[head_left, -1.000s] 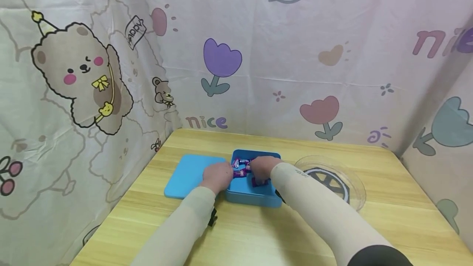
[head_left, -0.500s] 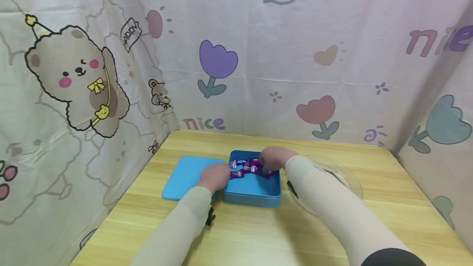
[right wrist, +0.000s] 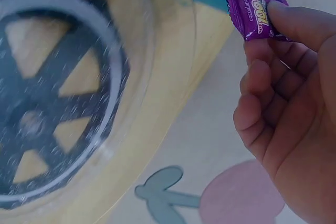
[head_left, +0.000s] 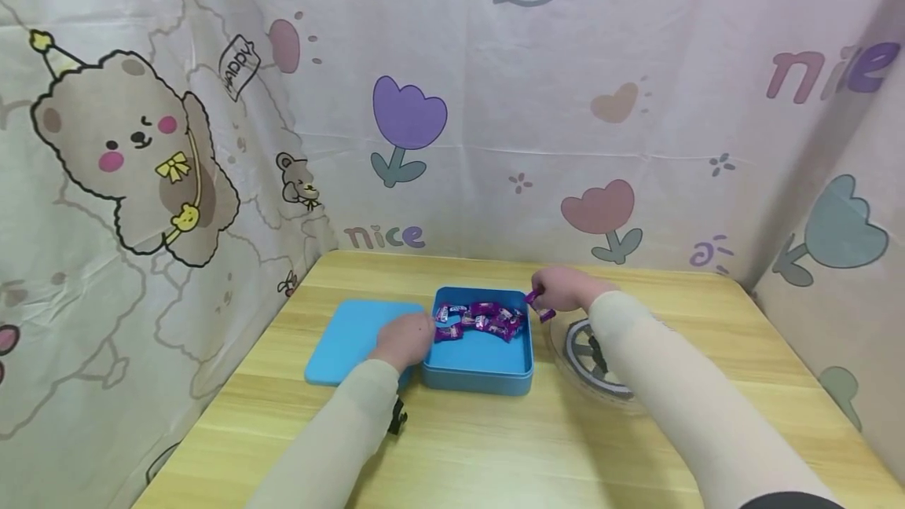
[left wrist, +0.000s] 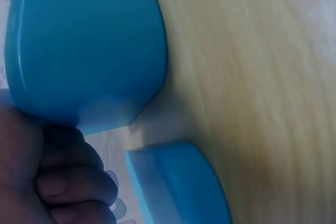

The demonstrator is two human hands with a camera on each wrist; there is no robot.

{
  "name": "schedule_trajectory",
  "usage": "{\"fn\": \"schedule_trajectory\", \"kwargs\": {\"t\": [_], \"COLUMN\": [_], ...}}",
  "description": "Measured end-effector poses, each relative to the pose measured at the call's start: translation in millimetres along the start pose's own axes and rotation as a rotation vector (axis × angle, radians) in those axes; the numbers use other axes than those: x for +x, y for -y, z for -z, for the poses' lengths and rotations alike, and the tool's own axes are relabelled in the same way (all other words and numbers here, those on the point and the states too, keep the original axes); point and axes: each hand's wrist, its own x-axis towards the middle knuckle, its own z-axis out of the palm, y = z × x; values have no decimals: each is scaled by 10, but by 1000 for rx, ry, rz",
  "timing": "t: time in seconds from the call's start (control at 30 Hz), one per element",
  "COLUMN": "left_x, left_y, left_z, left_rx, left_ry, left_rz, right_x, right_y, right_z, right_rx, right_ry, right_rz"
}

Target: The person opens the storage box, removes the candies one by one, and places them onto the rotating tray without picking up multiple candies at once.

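Note:
A light blue box sits mid-table with several purple wrapped candies lying in its far half. My left hand holds the box's left rim; in the left wrist view its fingers are curled beside the box wall. Past the right rim, my right hand pinches a purple wrapped candy between thumb and fingers, with the other fingers partly curled. Below that hand is a clear round plastic container, partly hidden by the right forearm, with a dark spoked wheel shape showing through it.
The blue lid lies flat left of the box, close against it. A wood-grain table carries everything. A patterned curtain hangs along its far edge and both sides.
My right hand has moved right, out of the box, carrying a candy to above the clear container. My left hand stays at the box's left rim. The head view has shifted slightly.

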Motion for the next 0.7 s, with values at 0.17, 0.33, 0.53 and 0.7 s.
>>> {"fn": "schedule_trajectory", "kwargs": {"t": [0.17, 0.33, 0.53, 0.7], "left_x": [2, -7, -2, 0], "left_y": [1, 8, 6, 1], "left_z": [-15, -40, -39, -25], "left_rx": [-24, -36, -22, -24], "left_ry": [-11, -10, -11, -14], "left_rz": [21, 23, 16, 23], "right_x": [-134, -286, -459, -579], "right_y": [-195, -420, -670, -830], "right_z": [23, -5, -51, -101], "right_rx": [-15, -17, 12, 10], "right_ry": [9, 27, 23, 33], "right_rz": [-13, -28, -56, -84]}}
